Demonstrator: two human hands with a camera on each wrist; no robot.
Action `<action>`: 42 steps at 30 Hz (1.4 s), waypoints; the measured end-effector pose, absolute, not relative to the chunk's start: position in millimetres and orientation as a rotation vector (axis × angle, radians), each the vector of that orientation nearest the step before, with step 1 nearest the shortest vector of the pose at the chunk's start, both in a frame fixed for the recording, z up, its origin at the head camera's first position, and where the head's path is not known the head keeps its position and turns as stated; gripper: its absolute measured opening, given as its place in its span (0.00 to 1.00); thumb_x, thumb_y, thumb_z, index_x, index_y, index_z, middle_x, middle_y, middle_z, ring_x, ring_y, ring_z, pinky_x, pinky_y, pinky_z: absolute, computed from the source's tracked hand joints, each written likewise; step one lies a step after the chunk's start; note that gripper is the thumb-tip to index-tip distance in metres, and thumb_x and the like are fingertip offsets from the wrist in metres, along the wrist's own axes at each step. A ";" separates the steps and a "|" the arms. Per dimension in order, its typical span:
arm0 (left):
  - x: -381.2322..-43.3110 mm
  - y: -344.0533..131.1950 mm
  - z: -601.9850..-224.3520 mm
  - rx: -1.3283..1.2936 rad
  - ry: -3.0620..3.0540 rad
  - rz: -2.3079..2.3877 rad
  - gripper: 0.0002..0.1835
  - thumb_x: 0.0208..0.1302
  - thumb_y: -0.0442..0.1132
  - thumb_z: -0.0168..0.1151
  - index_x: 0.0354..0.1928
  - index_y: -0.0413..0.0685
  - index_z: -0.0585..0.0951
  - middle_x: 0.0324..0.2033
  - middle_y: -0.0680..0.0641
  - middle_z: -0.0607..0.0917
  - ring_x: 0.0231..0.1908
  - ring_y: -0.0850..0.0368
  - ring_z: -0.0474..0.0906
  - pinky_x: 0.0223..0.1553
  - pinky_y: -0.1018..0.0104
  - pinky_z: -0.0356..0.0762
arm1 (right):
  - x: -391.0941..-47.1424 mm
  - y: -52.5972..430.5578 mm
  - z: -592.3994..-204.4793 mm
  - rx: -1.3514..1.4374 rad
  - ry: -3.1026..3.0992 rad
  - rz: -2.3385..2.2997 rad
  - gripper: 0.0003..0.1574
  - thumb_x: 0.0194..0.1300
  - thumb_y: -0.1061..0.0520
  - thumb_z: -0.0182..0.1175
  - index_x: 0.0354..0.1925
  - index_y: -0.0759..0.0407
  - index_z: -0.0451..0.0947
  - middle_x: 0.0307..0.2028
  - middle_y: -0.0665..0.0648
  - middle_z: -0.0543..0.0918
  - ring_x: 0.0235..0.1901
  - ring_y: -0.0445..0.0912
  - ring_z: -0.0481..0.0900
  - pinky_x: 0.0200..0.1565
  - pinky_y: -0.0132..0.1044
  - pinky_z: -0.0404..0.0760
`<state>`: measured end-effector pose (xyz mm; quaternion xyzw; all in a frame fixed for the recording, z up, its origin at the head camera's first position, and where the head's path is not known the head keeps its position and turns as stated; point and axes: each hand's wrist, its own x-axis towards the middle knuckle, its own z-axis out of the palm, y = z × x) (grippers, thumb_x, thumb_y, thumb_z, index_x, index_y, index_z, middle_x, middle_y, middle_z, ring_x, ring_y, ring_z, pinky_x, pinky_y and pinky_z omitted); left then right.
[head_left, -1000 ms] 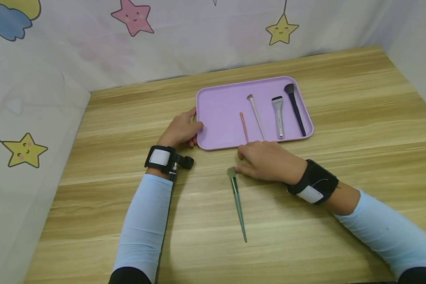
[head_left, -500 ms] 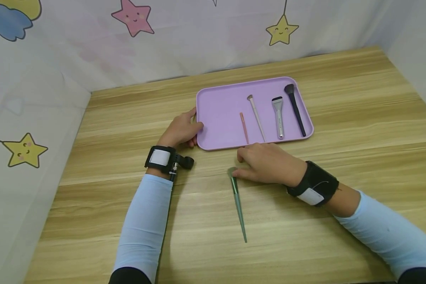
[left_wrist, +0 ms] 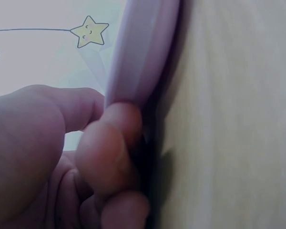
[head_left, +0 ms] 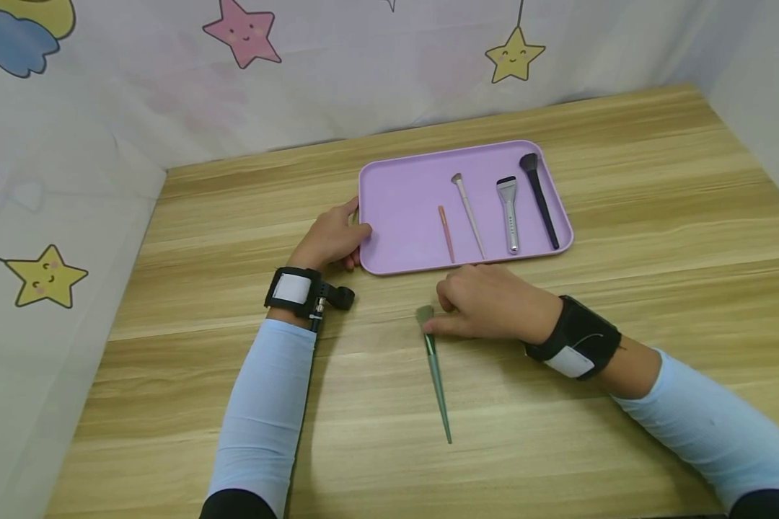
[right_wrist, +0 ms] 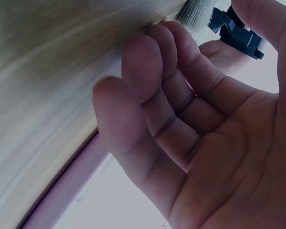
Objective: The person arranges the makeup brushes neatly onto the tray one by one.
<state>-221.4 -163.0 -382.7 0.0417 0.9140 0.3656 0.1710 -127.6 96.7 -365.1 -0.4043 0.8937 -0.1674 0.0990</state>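
Note:
At the left end of the lilac tray (head_left: 399,249), my left hand (head_left: 329,234) pinches the rim. Its thumb lies on the edge, and the left wrist view shows curled fingertips (left_wrist: 105,157) against the tray's outer wall. A green makeup brush (head_left: 436,378) lies on the table in front of the tray, bristles toward it. My right hand (head_left: 493,303) is over the brush's head end, thumb at the metal collar. In the right wrist view its loosely bent fingers (right_wrist: 143,71) rest near the tabletop beside the bristles (right_wrist: 195,14), apart from the thumb; no grip shows.
In the tray lie a thin pink brush (head_left: 446,234), a slim white brush (head_left: 470,216), a flat silver brush (head_left: 510,216) and a black brush (head_left: 541,202). Behind the wooden table (head_left: 591,447) hangs a white curtain (head_left: 363,72) with printed stars.
My right hand has shifted slightly toward me, its thumb sliding from beside the green makeup brush's bristles down to the collar. The left hand, tray and brushes have stayed put.

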 end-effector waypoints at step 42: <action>-221.7 -163.9 -384.2 0.124 2.589 1.050 0.37 0.61 0.44 0.48 0.72 0.57 0.51 0.14 0.41 0.79 0.13 0.48 0.76 0.13 0.62 0.77 | -107.6 89.1 -365.5 -1.297 2.578 -0.424 0.30 0.47 0.29 0.63 0.08 0.44 0.64 0.09 0.40 0.66 0.12 0.37 0.65 0.11 0.34 0.64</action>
